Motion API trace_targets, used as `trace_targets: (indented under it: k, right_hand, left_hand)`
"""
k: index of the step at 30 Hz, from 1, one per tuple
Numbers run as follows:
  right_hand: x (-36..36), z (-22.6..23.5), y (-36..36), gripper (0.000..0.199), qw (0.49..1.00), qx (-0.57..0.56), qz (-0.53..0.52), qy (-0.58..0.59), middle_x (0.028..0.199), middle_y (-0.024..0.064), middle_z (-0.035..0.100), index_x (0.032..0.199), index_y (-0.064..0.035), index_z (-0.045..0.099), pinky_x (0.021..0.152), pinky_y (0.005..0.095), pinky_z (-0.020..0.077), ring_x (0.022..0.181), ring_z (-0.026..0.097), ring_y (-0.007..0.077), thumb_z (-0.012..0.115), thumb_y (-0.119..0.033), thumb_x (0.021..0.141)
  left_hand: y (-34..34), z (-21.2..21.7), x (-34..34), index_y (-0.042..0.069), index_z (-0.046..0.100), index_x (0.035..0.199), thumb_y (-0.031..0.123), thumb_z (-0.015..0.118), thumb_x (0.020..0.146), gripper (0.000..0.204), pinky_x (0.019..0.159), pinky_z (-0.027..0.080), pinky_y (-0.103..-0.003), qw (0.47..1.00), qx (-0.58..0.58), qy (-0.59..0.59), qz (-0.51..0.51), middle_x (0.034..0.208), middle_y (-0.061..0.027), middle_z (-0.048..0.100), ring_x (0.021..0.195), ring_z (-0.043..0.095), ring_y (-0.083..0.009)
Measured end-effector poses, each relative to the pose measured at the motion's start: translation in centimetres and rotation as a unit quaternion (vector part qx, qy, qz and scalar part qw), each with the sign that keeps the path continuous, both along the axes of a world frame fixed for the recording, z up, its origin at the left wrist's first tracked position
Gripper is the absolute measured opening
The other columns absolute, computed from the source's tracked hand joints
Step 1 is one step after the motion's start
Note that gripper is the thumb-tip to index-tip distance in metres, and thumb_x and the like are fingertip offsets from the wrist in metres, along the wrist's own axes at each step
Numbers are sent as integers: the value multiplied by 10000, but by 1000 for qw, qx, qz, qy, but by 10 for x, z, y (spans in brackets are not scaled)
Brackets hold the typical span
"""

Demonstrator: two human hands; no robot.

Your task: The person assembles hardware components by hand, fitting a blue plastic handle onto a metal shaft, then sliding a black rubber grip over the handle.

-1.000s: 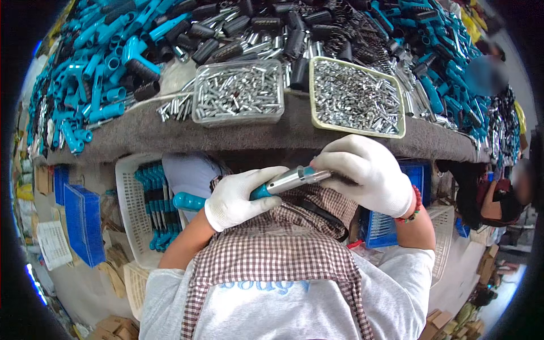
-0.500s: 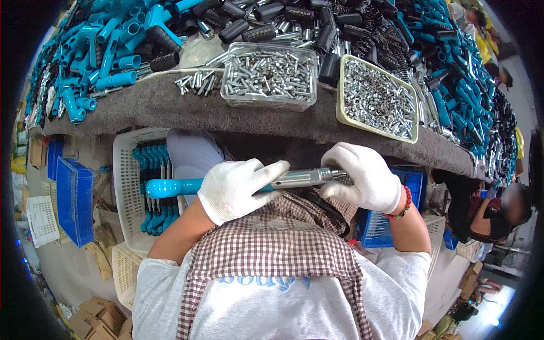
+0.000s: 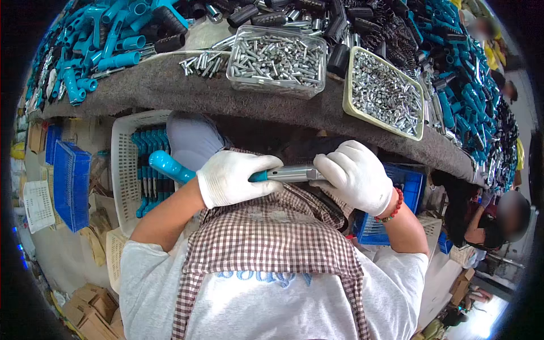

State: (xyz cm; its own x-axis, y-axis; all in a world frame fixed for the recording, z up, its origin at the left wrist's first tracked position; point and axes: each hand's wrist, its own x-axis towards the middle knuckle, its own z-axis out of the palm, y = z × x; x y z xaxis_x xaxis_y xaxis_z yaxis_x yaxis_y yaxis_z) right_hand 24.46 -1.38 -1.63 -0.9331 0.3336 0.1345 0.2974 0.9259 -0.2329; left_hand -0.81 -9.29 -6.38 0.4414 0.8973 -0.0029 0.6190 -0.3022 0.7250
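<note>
A hand tool (image 3: 290, 173) with a teal curved handle and a silver metal barrel lies level across my lap, over a checked apron (image 3: 272, 232). My left hand (image 3: 229, 180), in a white glove, is wrapped round its teal part where the handle meets the barrel. At the barrel's other end my gloved right hand (image 3: 356, 177) is closed with its fingers on the metal; they hide the tip. The handle's rounded end (image 3: 163, 162) sticks out to the left, above a white basket (image 3: 122, 175) holding several similar teal tools.
Beyond my hands runs a bench edge covered in dark cloth (image 3: 204, 96). On it stand a clear box (image 3: 277, 88) of metal pins and a cream tray (image 3: 381, 126) of small metal parts, before heaped teal handles (image 3: 122, 59). Blue crates (image 3: 73, 187) flank me; a co-worker (image 3: 481, 226) sits right.
The tool's handle end has swung upward and turned, now showing its bend. My right hand has shifted slightly left along the barrel, and its end fitting is now covered.
</note>
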Motion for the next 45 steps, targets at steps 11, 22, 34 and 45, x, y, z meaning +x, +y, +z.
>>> trace_targets:
  k: [11,22,34,45]
  right_hand:
    - [1,-22,-5,381,984,-130,-34,120,583,133,555,809,-45,606,506,411,457,546,584,343,735,-402,784]
    - [7,-48,-14,420,848,-513,-131,1,682,195,614,929,-7,618,580,412,480,646,637,366,639,-423,879]
    - [-3,-22,0,229,990,121,73,19,581,0,470,924,-81,571,543,328,411,563,539,193,639,-152,717]
    - [12,-45,-5,462,880,-465,-99,-16,746,146,652,1036,-26,610,591,389,496,660,638,327,672,-445,853]
  left_hand:
    - [-1,2,0,187,632,1072,407,685,799,354,506,494,-330,974,170,142,-43,635,-16,508,548,589,-190]
    - [5,-1,-4,160,615,1017,360,704,775,327,493,452,-291,917,328,214,-69,646,19,471,537,540,-141]
    - [18,6,-11,116,655,1073,428,661,824,399,634,523,-398,991,-32,86,-97,783,-98,648,703,654,-300]
    - [10,11,0,153,612,1025,366,704,782,336,539,492,-351,963,183,179,-88,683,-42,539,593,605,-225]
